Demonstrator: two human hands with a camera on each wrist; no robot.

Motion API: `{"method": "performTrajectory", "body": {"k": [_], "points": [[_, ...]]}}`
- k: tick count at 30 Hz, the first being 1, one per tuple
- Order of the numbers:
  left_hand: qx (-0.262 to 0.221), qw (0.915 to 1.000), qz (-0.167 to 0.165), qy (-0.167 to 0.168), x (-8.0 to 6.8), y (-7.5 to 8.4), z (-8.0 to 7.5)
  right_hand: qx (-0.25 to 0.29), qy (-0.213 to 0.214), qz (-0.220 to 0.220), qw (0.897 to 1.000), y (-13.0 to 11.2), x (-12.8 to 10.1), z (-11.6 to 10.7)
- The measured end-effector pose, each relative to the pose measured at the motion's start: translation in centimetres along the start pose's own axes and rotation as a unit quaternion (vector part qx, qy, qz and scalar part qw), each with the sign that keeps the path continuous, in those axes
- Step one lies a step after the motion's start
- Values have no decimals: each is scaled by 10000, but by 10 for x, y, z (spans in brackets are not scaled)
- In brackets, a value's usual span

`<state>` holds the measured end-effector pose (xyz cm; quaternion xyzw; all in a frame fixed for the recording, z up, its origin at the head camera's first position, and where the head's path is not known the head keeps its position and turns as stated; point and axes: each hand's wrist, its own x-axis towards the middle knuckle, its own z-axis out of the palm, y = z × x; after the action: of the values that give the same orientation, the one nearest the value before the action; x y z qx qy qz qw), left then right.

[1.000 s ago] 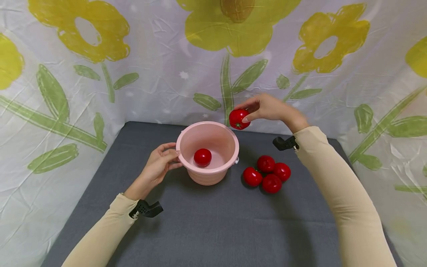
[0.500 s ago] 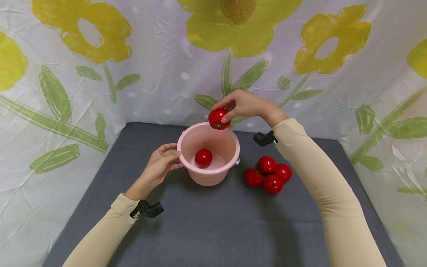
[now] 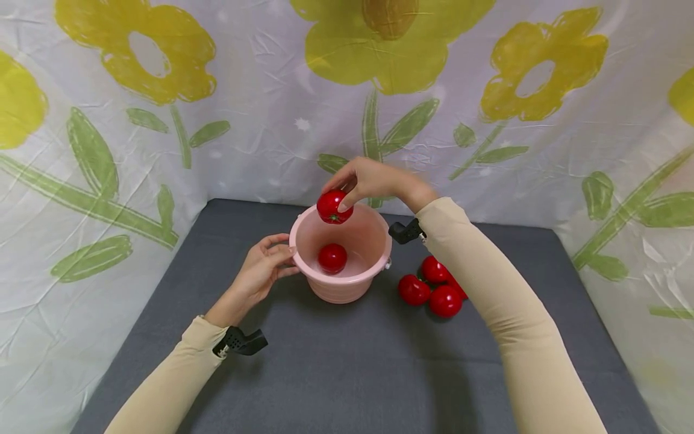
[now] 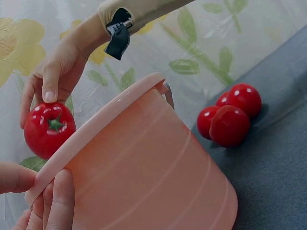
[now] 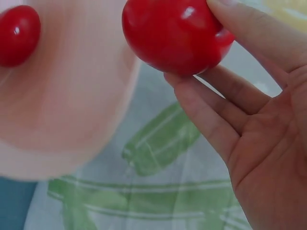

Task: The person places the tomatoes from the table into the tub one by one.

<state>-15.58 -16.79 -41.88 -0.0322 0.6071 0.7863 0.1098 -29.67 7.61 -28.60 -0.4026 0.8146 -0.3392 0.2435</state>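
Observation:
A pink bucket [image 3: 341, 289] stands on the grey cloth, its mouth facing up. My left hand [image 3: 260, 269] pinches its rim at the left side, thumb on one face and fingers on the other, as the left wrist view shows close up. Over the back left of the bucket's mouth, my right hand [image 3: 365, 179] grips a red tomato [image 3: 332, 208] between thumb and fingertips. The green stem end of this tomato [image 4: 53, 123] shows in the left wrist view. Another tomato [image 3: 332, 258] lies at the bottom inside the bucket.
Several more tomatoes [image 3: 446, 301] sit clustered on the grey cloth [image 3: 347, 361] to the right of the bucket, partly behind the right sleeve [image 3: 488, 289]. A curtain [image 3: 260, 120] printed with yellow flowers hangs behind and at both sides.
My right hand has carried the tomato leftward, from right of the bucket to over its mouth, dipping slightly at the end. My left hand stays on the rim.

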Motion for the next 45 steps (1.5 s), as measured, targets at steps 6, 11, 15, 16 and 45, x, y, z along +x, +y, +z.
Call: {"method": "performTrajectory", "body": {"k": [6,11,15,16,45], "points": [[-48,10000,-14,0,-1,0,2,119,-64,-63,9999,9,6,17],[-69,10000,-37,27,-1,2,1,38,-174,-27,9998,13,8,27],[-56,10000,-63,49,-1,2,1,-98,-238,-37,9997,14,10,34],[-49,10000,-66,52,-1,2,1,-146,-249,-41,9996,15,11,36],[85,9998,-129,134,0,0,1,-292,-412,-84,9987,21,20,59]]}}
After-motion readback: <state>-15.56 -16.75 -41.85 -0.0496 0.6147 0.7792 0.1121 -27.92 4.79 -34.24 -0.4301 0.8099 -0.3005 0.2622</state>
